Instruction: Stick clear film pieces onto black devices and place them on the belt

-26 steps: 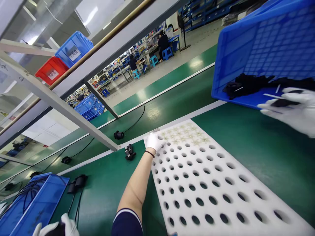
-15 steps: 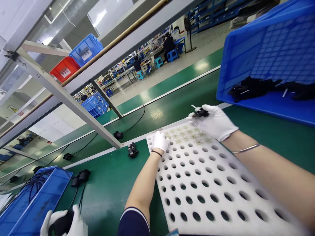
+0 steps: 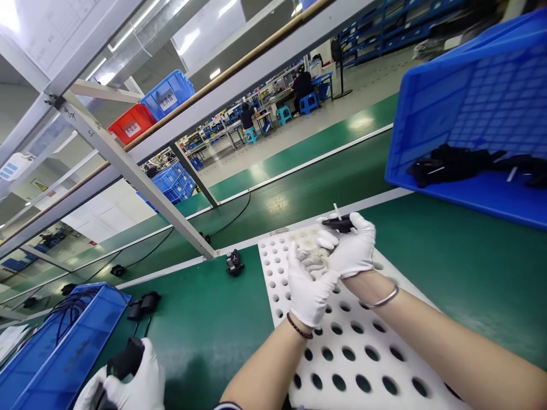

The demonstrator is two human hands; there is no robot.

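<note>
The right hand (image 3: 350, 253), in a white glove, is closed around a small black part (image 3: 341, 223) with a thin white stick standing up from it, held at the fingertips just above the far end of a white foam board (image 3: 363, 353) full of round holes. The left hand (image 3: 308, 287), also gloved, is raised beside it with fingers loosely curled, touching the right hand's fingers; whether it grips anything cannot be told. The board lies flat on a green table (image 3: 461, 267). To the right, a blue crate (image 3: 470, 102) tilts toward the person, with more black parts (image 3: 453, 162) in it. At the lower left, another person's gloved hand (image 3: 128, 384) holds a dark object beside a blue bin (image 3: 55, 347).
</note>
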